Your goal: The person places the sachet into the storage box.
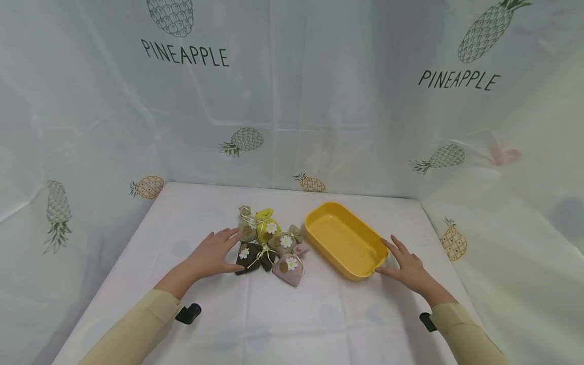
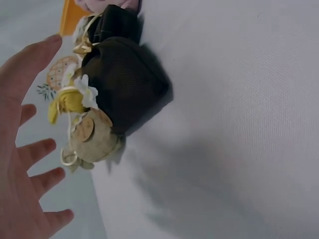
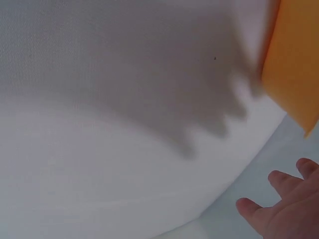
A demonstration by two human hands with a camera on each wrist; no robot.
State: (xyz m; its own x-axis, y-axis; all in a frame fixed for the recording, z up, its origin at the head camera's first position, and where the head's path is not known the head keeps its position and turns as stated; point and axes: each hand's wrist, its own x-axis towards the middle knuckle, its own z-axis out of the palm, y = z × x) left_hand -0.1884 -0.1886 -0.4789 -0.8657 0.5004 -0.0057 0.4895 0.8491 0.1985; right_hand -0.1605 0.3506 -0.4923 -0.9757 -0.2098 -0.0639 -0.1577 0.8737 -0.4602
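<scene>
Several small drawstring pouches with white flowers and round tags lie bunched mid-table: a dark brown pouch (image 1: 247, 257), a yellow pouch (image 1: 267, 229), a pink pouch (image 1: 289, 268), a grey-beige pouch (image 1: 284, 242) and another beige pouch (image 1: 247, 228). My left hand (image 1: 213, 255) hovers at their left side, fingers spread, fingertips right by the dark brown and beige pouches. To their right stands a yellow rectangular tray (image 1: 339, 242) with nothing inside. Fingers spread, my right hand (image 1: 407, 268) is at the tray's right end, fingertips right at its rim.
A white cloth covers the table (image 1: 292, 324). Behind and beside it hangs a pale curtain (image 1: 319, 101) printed with pineapples. Each wrist wears a black device, one at the left cuff (image 1: 188, 314) and one at the right cuff (image 1: 428, 322).
</scene>
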